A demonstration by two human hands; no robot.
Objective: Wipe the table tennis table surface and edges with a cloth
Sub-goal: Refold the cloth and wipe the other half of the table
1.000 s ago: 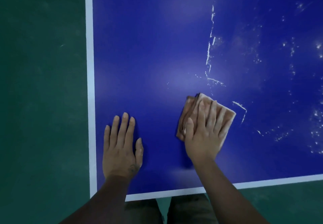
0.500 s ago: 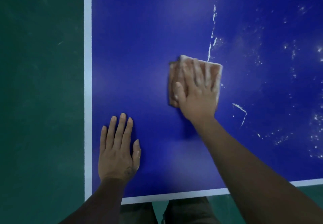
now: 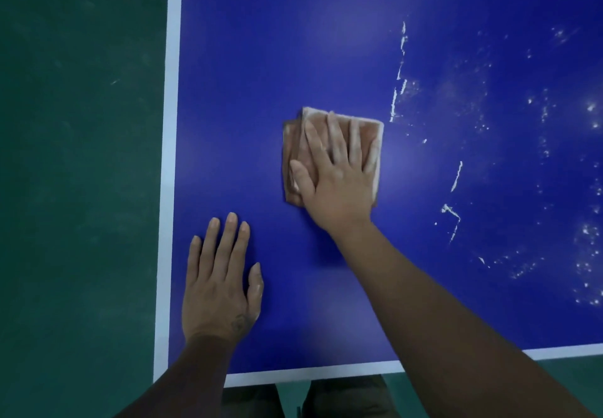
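Blue desk (image 3: 293,42), green floor (image 3: 81,156) alongside, and the cloth is down!
Right grip (image 3: 339,183) lies flat, fingers spread, pressing the folded orange cloth (image 3: 293,143) mid-desk, just left of the white streaks (image 3: 399,75); left grip (image 3: 218,287) rests flat on bare blue, fingers straight and together, near the white-edged corner.

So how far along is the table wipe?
Looks done: the table beside its white edge line shows no residue. In hand: the right hand presses the folded cloth flat mid-table; the left hand rests flat. To do: white streaks and specks right of the cloth. Whether the edges were wiped cannot be told.
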